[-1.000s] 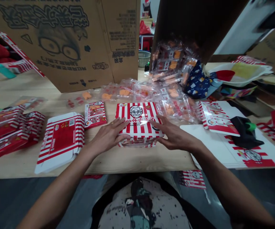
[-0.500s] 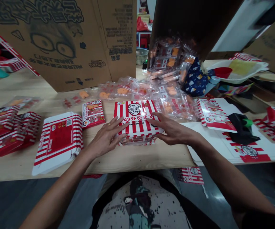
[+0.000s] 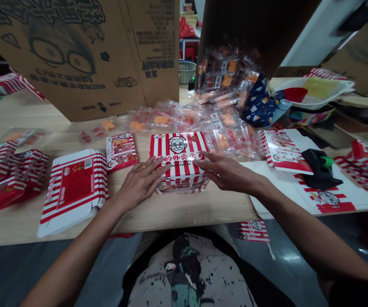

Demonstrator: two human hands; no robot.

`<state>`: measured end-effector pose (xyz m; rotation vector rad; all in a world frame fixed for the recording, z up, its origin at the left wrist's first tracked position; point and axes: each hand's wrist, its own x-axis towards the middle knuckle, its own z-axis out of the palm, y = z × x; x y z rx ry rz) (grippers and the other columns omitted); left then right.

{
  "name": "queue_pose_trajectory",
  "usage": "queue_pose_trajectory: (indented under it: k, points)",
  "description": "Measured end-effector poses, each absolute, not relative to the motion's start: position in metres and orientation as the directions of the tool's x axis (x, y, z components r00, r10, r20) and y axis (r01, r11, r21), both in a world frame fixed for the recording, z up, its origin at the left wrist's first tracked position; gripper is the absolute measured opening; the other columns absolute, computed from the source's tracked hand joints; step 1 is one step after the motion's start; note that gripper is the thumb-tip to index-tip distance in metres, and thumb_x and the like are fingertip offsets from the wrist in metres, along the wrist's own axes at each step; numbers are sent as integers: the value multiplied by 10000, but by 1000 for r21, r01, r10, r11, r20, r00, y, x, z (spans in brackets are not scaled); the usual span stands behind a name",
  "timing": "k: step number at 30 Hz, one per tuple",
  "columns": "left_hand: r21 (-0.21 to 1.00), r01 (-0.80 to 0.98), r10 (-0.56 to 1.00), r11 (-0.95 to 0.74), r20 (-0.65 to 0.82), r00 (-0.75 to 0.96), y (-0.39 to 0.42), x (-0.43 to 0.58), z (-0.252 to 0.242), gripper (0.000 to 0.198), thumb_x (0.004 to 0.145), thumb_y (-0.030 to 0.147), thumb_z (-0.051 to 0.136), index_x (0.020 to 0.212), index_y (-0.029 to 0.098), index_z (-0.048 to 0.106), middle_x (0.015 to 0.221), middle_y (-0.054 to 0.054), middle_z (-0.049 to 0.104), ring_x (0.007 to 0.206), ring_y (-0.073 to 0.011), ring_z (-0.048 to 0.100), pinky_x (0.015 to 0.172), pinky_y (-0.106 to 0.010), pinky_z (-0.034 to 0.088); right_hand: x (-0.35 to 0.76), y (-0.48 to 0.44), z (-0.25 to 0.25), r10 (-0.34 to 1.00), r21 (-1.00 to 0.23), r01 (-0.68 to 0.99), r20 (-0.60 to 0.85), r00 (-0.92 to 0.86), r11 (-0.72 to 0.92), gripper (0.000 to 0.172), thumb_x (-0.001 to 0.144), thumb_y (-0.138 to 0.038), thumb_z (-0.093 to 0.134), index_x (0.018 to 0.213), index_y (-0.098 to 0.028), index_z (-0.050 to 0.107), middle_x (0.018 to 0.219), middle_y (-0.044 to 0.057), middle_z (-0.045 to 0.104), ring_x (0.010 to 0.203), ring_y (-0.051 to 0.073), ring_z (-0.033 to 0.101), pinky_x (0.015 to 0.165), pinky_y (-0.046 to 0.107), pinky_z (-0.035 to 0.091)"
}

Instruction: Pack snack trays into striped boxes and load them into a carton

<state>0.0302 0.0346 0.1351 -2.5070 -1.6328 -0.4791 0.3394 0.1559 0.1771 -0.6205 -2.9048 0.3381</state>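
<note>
A red-and-white striped box (image 3: pixel 177 164) with a bearded face printed on its lid stands on the table in front of me. My left hand (image 3: pixel 142 181) grips its left side, fingertips resting on the lid's edge. From the right, my right hand (image 3: pixel 230 170) holds the box with its fingers over the top and along the right side. Beyond the box lies a heap of clear packets (image 3: pixel 220 123) with orange and red pieces inside. A small flat striped box (image 3: pixel 122 151) lies left of it, next to a stack of flattened striped cartons (image 3: pixel 73 187).
A large brown cardboard box (image 3: pixel 107 59) stands at the back left. Filled striped boxes (image 3: pixel 11 175) sit at the far left. To the right are a black tape dispenser (image 3: pixel 321 168), white card sheets (image 3: pixel 273 187), a blue patterned cloth (image 3: pixel 260 104) and a white tray (image 3: pixel 318 94).
The view has shifted slightly, so most things sit a little further left. My hands keep their places at the two sides of the striped box, the fingers moved only slightly.
</note>
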Motion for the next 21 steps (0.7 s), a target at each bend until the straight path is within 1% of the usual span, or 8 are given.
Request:
queue_pose_trajectory:
  k: [3,5,9,12,14,17,19,21]
  points:
    - [85,906,874,-415,315,371,33,28,133,398,1046,350,428,1414,294,566,1540,-92,492,1420,-314,475,1078,-555,470,340,148,167,443,-203,412,142,-885,888,417,976,-128,461,1377,-202,550,1471,179,516,1028,257,690,844,405,594]
    - [86,906,875,-415,311,371,33,28,132,398,1048,331,416,1413,293,570,1541,-92,491,1418,-312,479,1083,-549,466,339,146,160,445,-191,411,192,-875,891,422,968,-101,444,1366,-190,554,1438,172,551,1015,244,687,836,392,595]
    - [85,912,885,-402,290,364,35,31,134,409,1047,301,397,1416,277,572,1515,-104,522,1410,-311,489,1064,-526,482,342,152,147,414,-223,361,283,-865,906,396,974,-110,434,1333,-197,576,1355,138,623,1048,233,667,884,408,588]
    - [105,912,891,-396,284,354,34,33,136,413,1050,333,392,1422,286,565,1526,-93,512,1431,-296,465,1075,-507,479,348,156,142,385,-236,320,327,-863,918,413,984,-134,421,1371,-210,545,1413,146,573,1114,252,642,894,442,587]
    - [118,909,891,-400,280,356,33,33,136,415,1048,380,398,1418,304,568,1541,-81,497,1444,-289,448,1096,-500,465,351,157,143,351,-243,280,332,-875,929,431,975,-113,416,1376,-216,535,1416,149,552,1113,251,630,860,433,589]
    - [119,918,900,-379,277,336,32,35,135,415,1045,410,398,1404,317,584,1537,-77,504,1430,-300,465,1098,-502,462,350,158,146,335,-248,261,331,-882,933,395,959,-95,416,1315,-196,555,1293,158,571,1015,239,616,768,399,575]
    - [105,927,903,-361,290,319,31,38,133,420,1041,417,411,1419,321,567,1534,-90,506,1419,-315,477,1083,-507,470,348,157,146,357,-242,285,345,-868,927,309,955,-114,431,1222,-180,571,1151,147,582,941,233,590,696,370,549]
    - [65,933,893,-353,320,316,30,46,130,444,1015,449,481,1436,324,545,1547,-112,487,1428,-343,459,1088,-534,451,347,155,142,368,-239,296,370,-853,925,209,947,-123,445,1111,-176,562,1019,120,575,882,225,564,632,329,508]
